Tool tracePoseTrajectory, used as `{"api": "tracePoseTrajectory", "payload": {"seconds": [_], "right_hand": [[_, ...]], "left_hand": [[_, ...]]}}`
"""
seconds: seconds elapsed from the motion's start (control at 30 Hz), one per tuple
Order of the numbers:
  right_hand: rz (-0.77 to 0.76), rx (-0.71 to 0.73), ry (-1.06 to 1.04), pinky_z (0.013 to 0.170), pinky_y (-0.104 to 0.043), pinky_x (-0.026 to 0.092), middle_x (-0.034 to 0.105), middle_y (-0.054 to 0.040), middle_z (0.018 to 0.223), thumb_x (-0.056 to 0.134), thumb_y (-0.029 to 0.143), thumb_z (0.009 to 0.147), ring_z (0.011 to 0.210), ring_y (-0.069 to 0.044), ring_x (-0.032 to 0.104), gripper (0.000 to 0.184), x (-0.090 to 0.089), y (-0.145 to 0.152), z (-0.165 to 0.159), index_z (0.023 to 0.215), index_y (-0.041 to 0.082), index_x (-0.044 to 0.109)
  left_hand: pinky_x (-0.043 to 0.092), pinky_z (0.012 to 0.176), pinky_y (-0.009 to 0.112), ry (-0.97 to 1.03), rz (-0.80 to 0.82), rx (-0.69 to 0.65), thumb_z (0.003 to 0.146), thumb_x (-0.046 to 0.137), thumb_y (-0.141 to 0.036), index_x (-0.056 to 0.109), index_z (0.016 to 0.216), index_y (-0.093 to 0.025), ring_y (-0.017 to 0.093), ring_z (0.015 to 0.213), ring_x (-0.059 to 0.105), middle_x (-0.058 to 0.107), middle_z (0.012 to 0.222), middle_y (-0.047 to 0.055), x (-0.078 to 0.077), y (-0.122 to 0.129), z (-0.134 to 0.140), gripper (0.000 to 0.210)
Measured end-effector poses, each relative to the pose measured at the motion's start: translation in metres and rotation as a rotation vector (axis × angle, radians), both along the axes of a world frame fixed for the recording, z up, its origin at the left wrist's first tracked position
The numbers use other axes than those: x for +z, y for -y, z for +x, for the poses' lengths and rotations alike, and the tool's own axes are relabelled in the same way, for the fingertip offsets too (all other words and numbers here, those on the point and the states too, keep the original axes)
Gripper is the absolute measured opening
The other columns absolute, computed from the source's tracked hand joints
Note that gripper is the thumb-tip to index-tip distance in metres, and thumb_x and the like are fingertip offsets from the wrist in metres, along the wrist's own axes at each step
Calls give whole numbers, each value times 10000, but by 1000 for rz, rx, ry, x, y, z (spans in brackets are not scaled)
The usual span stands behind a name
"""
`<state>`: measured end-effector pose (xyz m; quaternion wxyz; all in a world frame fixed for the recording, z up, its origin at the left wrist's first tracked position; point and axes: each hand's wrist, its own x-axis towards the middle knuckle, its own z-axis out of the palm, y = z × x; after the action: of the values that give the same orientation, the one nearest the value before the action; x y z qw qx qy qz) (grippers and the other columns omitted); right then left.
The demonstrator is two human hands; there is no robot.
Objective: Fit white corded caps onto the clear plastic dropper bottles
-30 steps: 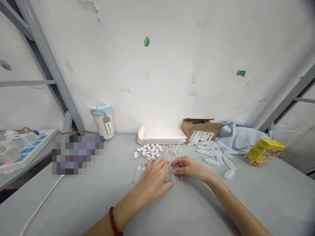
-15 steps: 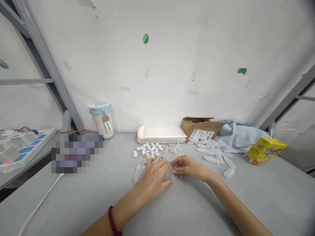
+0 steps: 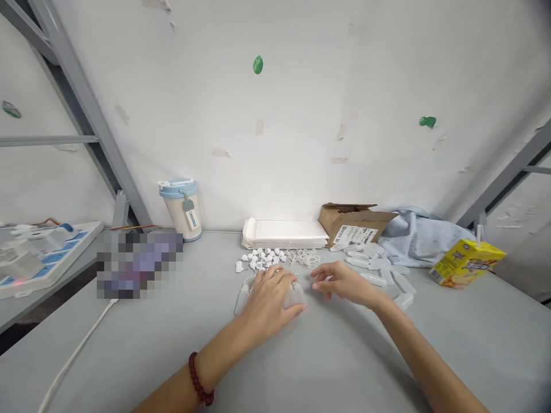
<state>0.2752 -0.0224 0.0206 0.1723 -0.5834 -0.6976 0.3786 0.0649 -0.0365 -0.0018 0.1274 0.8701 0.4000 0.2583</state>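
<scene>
- The row of clear plastic tubes (image 3: 294,296) lies on the tabletop (image 3: 275,378), partly hidden beneath the left hand (image 3: 271,295).
- The left hand's grip is broad: fingers spread across the row, thumb apart at its near right side.
- The right hand (image 3: 338,281) is just beside the row's right end; its grip is narrow, thumb and forefinger slightly apart, nothing visible between them.
- The tubes look light, smooth and thin-walled, so they probably slide or roll easily and may dent under a hard squeeze.
- A gentle pinch around the middle of one body seems surest; a flat palm should steady several.
- White caps (image 3: 262,259) and thin string loops (image 3: 304,258) lie just beyond; the strings look limp and apt to tangle.
- Loose tubes (image 3: 403,282) lie near the right hand.
</scene>
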Motion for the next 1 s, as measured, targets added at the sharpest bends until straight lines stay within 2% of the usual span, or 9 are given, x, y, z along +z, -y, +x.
{"api": "tracePoseTrajectory", "payload": {"seconds": [0.1, 0.13, 0.2, 0.4, 0.53, 0.7, 0.83, 1.0], "right_hand": [[209, -267, 530, 590, -249, 415, 655, -66, 936, 485, 260, 803, 705, -170, 626, 253, 7, -5, 24, 1020, 174, 584], [222, -338, 617, 612, -271, 407, 651, -99, 949, 493, 205, 781, 815, -224, 618, 257, 9, -6, 33, 1014, 157, 592], [218, -396, 693, 615, -289, 392, 647, -125, 953, 497, 121, 726, 896, -275, 593, 286, 11, -8, 50, 991, 144, 602], [145, -389, 783, 547, -258, 360, 642, -96, 919, 509, 128, 695, 809, -232, 600, 258, 9, -5, 73, 932, 163, 604], [107, -387, 857, 524, -261, 321, 625, -107, 924, 495, 72, 659, 828, -253, 593, 281, 4, -5, 74, 900, 168, 603], [68, -381, 891, 538, -259, 316, 621, -120, 924, 478, 44, 651, 856, -255, 587, 274, 1, -8, 77, 863, 157, 611], [53, -355, 866, 535, -247, 320, 624, -98, 876, 492, 53, 643, 793, -222, 591, 239, 1, -10, 77, 819, 158, 615], [84, -307, 813, 534, -241, 311, 615, -77, 866, 522, 108, 656, 758, -206, 581, 187, 2, -9, 62, 808, 171, 609]], "left_hand": [[380, 897, 398, -1, 3, 96, 826, 508, -291, 563, 1020, -188, 248, 1102, 459, 616, 1067, 63, 9, -15, -4, 227], [390, 882, 391, -27, -1, 127, 841, 467, -253, 573, 1015, -180, 244, 1085, 473, 623, 1057, 70, 12, -23, -4, 216], [405, 859, 386, -87, -1, 150, 837, 429, -181, 599, 994, -161, 248, 1056, 492, 641, 1026, 78, 17, -38, -2, 232], [446, 725, 302, -192, 1, 84, 743, 447, -48, 677, 802, -152, 242, 925, 544, 693, 825, 75, 25, -72, 18, 260], [430, 668, 316, -229, 25, 113, 722, 473, -77, 666, 653, -143, 280, 886, 544, 673, 708, 106, 20, -79, 31, 214], [411, 660, 333, -234, 38, 150, 679, 529, -100, 655, 597, -123, 295, 828, 570, 645, 647, 134, 13, -83, 43, 152], [401, 634, 305, -175, 28, 176, 702, 492, -91, 666, 576, -137, 245, 750, 584, 625, 596, 102, 15, -85, 40, 220], [406, 632, 274, -80, 0, 163, 763, 504, -163, 678, 565, -191, 203, 728, 573, 605, 527, 33, 18, -88, 23, 265]]}}
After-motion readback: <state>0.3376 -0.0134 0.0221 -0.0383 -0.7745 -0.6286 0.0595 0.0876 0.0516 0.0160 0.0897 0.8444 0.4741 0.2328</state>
